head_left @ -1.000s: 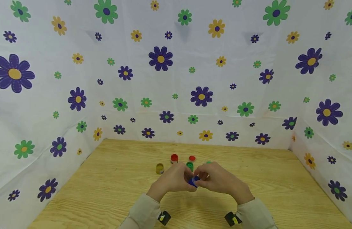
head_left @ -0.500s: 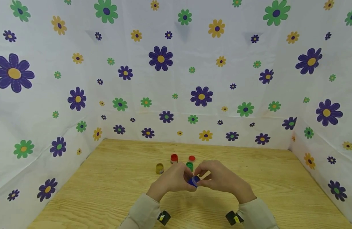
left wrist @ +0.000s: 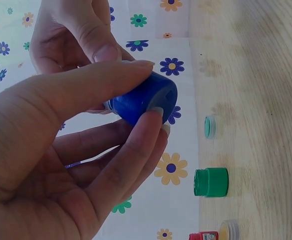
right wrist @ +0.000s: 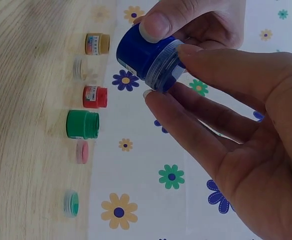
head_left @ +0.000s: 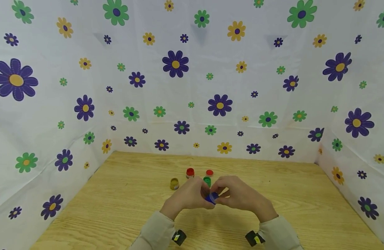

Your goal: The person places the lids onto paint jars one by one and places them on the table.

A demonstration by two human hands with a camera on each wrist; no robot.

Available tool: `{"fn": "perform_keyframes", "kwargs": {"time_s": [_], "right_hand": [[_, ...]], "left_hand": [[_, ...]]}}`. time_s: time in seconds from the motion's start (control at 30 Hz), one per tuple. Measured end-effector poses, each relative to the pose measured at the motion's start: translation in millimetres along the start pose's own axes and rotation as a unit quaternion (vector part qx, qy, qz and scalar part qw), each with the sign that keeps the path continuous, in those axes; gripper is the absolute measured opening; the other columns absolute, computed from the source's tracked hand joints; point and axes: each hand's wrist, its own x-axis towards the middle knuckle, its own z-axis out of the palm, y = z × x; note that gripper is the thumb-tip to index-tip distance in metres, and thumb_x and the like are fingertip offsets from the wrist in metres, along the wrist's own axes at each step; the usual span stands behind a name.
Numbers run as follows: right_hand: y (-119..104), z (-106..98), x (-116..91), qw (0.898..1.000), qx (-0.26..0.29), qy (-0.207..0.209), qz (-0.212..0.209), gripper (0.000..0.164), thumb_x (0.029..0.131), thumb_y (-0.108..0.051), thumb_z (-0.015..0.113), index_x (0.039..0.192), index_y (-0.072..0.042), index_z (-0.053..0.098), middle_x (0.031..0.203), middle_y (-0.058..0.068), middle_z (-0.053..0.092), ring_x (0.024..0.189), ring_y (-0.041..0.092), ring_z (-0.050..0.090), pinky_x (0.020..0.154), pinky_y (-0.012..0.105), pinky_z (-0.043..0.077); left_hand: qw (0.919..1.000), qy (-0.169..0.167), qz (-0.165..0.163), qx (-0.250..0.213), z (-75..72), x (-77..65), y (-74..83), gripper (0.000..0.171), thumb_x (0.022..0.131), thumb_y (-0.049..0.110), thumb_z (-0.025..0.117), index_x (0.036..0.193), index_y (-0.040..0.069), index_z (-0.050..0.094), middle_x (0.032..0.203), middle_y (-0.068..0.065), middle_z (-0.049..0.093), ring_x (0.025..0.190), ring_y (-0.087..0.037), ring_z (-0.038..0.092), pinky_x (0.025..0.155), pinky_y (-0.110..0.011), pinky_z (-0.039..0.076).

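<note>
A small blue paint jar (head_left: 210,199) is held tilted above the table between both hands. My left hand (head_left: 189,195) grips its body, thumb on one side and fingertips near the base, as the left wrist view shows the jar (left wrist: 143,102) up close. With thumb and fingers, my right hand (head_left: 243,195) pinches the clear screw lid (right wrist: 161,64), which sits on the jar's mouth. Beyond the hands stand an open green paint jar (head_left: 207,181), an open red paint jar (head_left: 190,172) and a mustard-yellow paint jar (head_left: 174,184).
A red lid (head_left: 209,172) lies behind the green jar. The right wrist view also shows a green-tinted lid (right wrist: 72,203) and a clear lid (right wrist: 78,68) on the wooden table (head_left: 123,194). White flower-printed cloth (head_left: 192,86) hangs at the back and sides.
My right hand's fingers have shifted slightly around the lid, and the green lid seen behind them a second ago is hidden in the head view. The left hand keeps its place on the jar.
</note>
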Motion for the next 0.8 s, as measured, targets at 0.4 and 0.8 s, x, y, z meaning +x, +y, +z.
{"fn": "perform_keyframes", "kwargs": {"time_s": [0.4, 0.8], "right_hand": [[-1.4, -0.8, 0.8, 0.999, -0.025, -0.001, 0.021, 0.015, 0.093, -0.01, 0.076, 0.108, -0.005, 0.075, 0.102, 0.007, 0.076, 0.09, 0.01, 0.072, 0.078, 0.019, 0.059], [-1.0, -2.7, -1.7, 1.0, -0.015, 0.007, 0.01, 0.02, 0.091, -0.007, 0.077, 0.111, -0.006, 0.073, 0.11, 0.008, 0.071, 0.103, 0.023, 0.071, 0.085, 0.027, 0.062]], "left_hand": [[1.0, 0.001, -0.001, -0.006, 1.3, -0.6, 0.5, 0.014, 0.077, 0.009, 0.089, 0.086, 0.006, 0.08, 0.075, 0.0, 0.077, 0.063, -0.003, 0.067, 0.062, -0.018, 0.056], [0.9999, 0.0, -0.008, -0.007, 0.9, -0.3, 1.0, 0.017, 0.077, 0.01, 0.089, 0.09, 0.003, 0.08, 0.077, -0.001, 0.077, 0.065, -0.003, 0.068, 0.064, -0.018, 0.056]]}}
